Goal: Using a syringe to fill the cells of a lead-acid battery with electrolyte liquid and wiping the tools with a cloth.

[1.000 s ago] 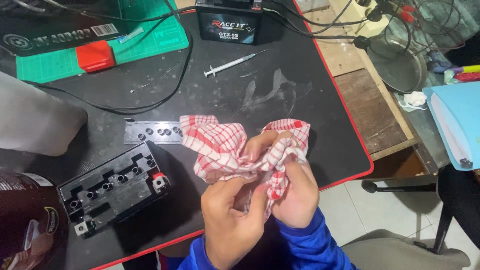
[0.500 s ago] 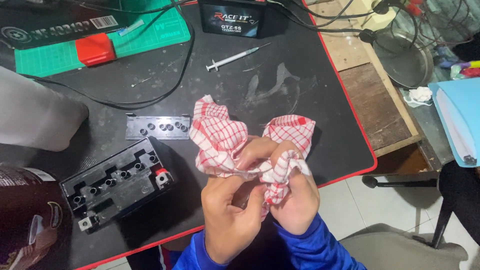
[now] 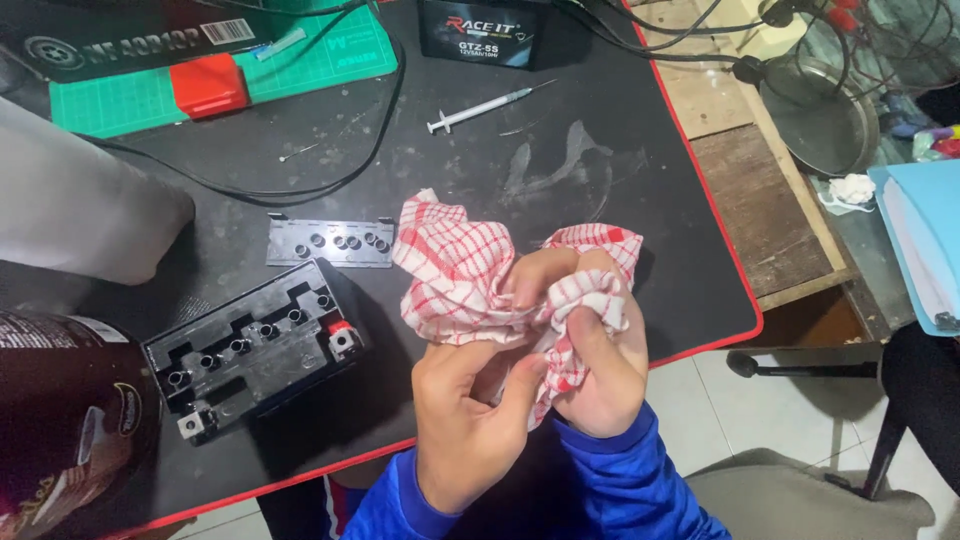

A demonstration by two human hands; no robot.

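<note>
Both my hands are bunched into a red-and-white checked cloth (image 3: 460,270) at the near edge of a black mat with a red border (image 3: 600,130). My left hand (image 3: 465,420) grips the cloth's lower folds from below. My right hand (image 3: 595,350) is wrapped in the cloth, thumb and fingers pressed into it. An open black battery case (image 3: 250,350) with several round cell holes lies just left of my hands. Its flat black cover strip (image 3: 330,242) lies behind it.
A syringe (image 3: 480,108) lies on the mat behind the cloth, with a second black battery (image 3: 485,30) at the far edge. A green cutting mat (image 3: 300,65) with a red block (image 3: 208,85) sits far left. A dark jar (image 3: 60,420) stands near left. A metal dish (image 3: 820,115) sits right.
My hands have kneaded the cloth, bunching it tighter around my right hand. The view has shifted slightly; the battery case has not moved.
</note>
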